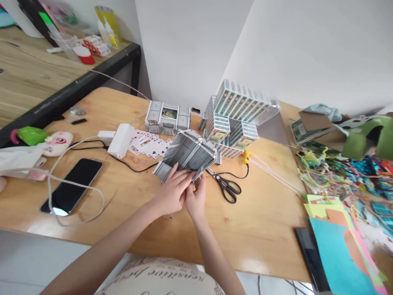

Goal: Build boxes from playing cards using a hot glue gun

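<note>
A hollow box built from grey-backed playing cards (192,149) tilts in front of me, its open inside toward me. My left hand (172,190) lies over its near edge, fingers stretched onto the cards and the thumb side hidden. Pressed close beside it, my right hand (196,198) grips the near right corner with bent fingers. Just behind stands a second card-built box (167,116) with a picture panel on top. Loose playing cards (149,143) lie face up to the left. Black-handled scissors (229,187) rest right of my hands, their blades partly under the box.
Stacked green-and-white card packs (241,100) rise behind the box. A yellow-tipped glue gun (246,156) with a cord lies near them. On the left are a phone (76,184), a white cable (101,200) and a white adapter (121,141). Coloured paper (334,246) lies right.
</note>
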Action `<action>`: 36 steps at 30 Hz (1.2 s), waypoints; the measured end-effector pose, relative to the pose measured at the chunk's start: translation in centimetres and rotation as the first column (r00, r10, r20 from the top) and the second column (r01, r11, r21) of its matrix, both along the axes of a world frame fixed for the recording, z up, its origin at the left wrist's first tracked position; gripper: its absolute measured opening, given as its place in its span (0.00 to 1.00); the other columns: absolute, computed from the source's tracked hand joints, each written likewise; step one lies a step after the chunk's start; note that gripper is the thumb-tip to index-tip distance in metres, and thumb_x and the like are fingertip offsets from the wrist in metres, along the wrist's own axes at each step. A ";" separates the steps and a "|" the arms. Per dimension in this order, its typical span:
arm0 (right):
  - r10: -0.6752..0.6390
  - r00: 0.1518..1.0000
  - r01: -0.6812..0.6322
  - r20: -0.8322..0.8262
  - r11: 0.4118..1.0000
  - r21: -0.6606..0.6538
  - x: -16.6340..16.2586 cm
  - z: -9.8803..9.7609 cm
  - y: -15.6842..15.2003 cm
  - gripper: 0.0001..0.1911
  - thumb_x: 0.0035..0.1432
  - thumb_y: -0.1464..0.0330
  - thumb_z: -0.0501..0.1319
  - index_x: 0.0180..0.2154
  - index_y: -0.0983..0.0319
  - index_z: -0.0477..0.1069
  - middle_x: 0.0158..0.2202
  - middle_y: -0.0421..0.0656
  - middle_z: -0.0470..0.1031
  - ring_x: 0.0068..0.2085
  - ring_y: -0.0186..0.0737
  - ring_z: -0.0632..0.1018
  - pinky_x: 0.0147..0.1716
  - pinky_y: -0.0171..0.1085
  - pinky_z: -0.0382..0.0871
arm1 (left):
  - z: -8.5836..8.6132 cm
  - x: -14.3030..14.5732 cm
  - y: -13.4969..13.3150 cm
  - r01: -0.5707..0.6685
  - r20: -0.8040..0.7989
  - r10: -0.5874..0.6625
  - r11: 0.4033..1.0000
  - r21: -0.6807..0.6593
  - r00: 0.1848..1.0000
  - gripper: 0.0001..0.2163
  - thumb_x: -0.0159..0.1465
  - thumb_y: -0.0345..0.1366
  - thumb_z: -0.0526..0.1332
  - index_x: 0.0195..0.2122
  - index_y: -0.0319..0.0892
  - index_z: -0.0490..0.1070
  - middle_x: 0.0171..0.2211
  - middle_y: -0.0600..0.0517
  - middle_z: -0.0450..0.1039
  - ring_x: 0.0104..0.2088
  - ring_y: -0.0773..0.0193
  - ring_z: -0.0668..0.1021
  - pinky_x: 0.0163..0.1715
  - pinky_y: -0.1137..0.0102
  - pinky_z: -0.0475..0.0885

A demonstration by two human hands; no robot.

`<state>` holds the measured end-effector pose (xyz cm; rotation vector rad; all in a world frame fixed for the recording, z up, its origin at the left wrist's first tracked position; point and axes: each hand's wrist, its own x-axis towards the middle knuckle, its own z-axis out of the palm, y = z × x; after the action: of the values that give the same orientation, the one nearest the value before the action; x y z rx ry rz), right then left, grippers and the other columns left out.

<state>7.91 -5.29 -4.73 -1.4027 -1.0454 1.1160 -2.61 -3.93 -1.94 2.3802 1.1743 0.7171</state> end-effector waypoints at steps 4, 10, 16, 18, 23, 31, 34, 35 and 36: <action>-0.015 0.999 0.015 -0.040 1.000 -0.009 0.1 0.0 0.4 0.25 0.52 0.69 0.55 0.52 0.61 0.54 0.53 0.52 0.68 0.54 0.40 0.70 0.48 0.40 0.68 | -0.3 0.1 -0.1 -0.034 -0.030 0.034 0.999 0.015 0.999 0.25 0.60 0.25 0.50 0.60 0.41 0.55 0.53 0.45 0.68 0.56 0.57 0.67 0.63 0.46 0.43; -0.121 0.986 0.116 -0.113 0.992 -0.048 0.5 -0.1 0.9 0.23 0.43 0.75 0.56 0.45 0.62 0.61 0.44 0.48 0.73 0.46 0.41 0.75 0.47 0.43 0.67 | -0.1 -0.1 0.3 -0.049 -0.055 0.051 0.998 0.036 0.997 0.24 0.61 0.25 0.49 0.60 0.42 0.56 0.51 0.46 0.69 0.55 0.57 0.68 0.63 0.48 0.45; 0.001 0.996 -0.011 -0.089 0.994 -0.110 1.5 0.8 0.7 0.28 0.39 0.76 0.54 0.47 0.62 0.66 0.44 0.44 0.74 0.44 0.42 0.74 0.42 0.39 0.70 | 0.0 -0.2 1.4 -0.064 -0.032 0.065 0.997 0.039 0.997 0.25 0.60 0.23 0.47 0.60 0.42 0.56 0.50 0.46 0.69 0.55 0.58 0.68 0.62 0.48 0.49; 0.118 0.984 -0.130 -0.130 0.988 -0.084 2.1 1.2 0.8 0.28 0.40 0.76 0.55 0.48 0.62 0.67 0.45 0.43 0.74 0.44 0.41 0.74 0.44 0.39 0.69 | -0.1 -0.2 1.6 -0.041 -0.028 0.042 0.999 0.019 0.999 0.25 0.60 0.23 0.47 0.60 0.41 0.54 0.50 0.45 0.69 0.55 0.58 0.68 0.62 0.48 0.50; 0.210 0.906 -0.266 -0.366 0.958 -0.106 3.4 1.3 0.6 0.30 0.46 0.70 0.62 0.54 0.59 0.64 0.50 0.43 0.72 0.49 0.43 0.73 0.47 0.40 0.69 | -0.3 -0.1 2.3 -0.034 0.027 0.034 0.999 -0.007 0.999 0.25 0.60 0.23 0.48 0.60 0.40 0.54 0.51 0.45 0.68 0.54 0.58 0.69 0.62 0.48 0.50; 0.153 0.837 -0.256 -0.525 0.958 -0.128 3.7 0.2 0.1 0.32 0.46 0.64 0.67 0.54 0.57 0.65 0.54 0.45 0.70 0.51 0.47 0.73 0.49 0.47 0.69 | 0.2 -1.1 3.2 0.012 0.149 -0.008 1.000 -0.024 0.989 0.27 0.58 0.22 0.49 0.60 0.43 0.54 0.56 0.46 0.63 0.58 0.58 0.64 0.63 0.49 0.49; 0.142 0.831 -0.251 -0.538 0.959 -0.134 3.6 0.2 0.2 0.32 0.45 0.64 0.68 0.54 0.58 0.65 0.55 0.45 0.69 0.51 0.48 0.73 0.49 0.47 0.70 | 0.5 -1.6 3.0 0.029 0.222 -0.022 0.999 -0.031 0.975 0.29 0.56 0.21 0.50 0.59 0.44 0.54 0.58 0.46 0.58 0.62 0.57 0.58 0.62 0.53 0.54; 0.138 0.827 -0.249 -0.544 0.959 -0.135 3.6 0.2 0.2 0.31 0.45 0.65 0.68 0.53 0.58 0.66 0.56 0.46 0.68 0.51 0.48 0.73 0.49 0.47 0.70 | 0.6 -1.7 2.8 0.014 0.240 -0.007 0.999 -0.029 0.971 0.28 0.55 0.21 0.50 0.58 0.44 0.56 0.57 0.45 0.59 0.62 0.56 0.57 0.61 0.54 0.57; 0.134 0.824 -0.247 -0.551 0.960 -0.136 3.5 0.2 0.2 0.31 0.46 0.65 0.68 0.53 0.58 0.66 0.56 0.46 0.67 0.51 0.48 0.73 0.48 0.47 0.70 | 0.6 -1.8 2.7 -0.014 0.248 0.019 1.000 -0.023 0.969 0.26 0.55 0.21 0.51 0.56 0.44 0.59 0.55 0.45 0.59 0.61 0.56 0.58 0.60 0.55 0.59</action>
<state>11.43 -5.09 -4.54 -1.0438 -0.6809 1.6871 -4.43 -1.26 -1.33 2.1888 1.0900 0.9717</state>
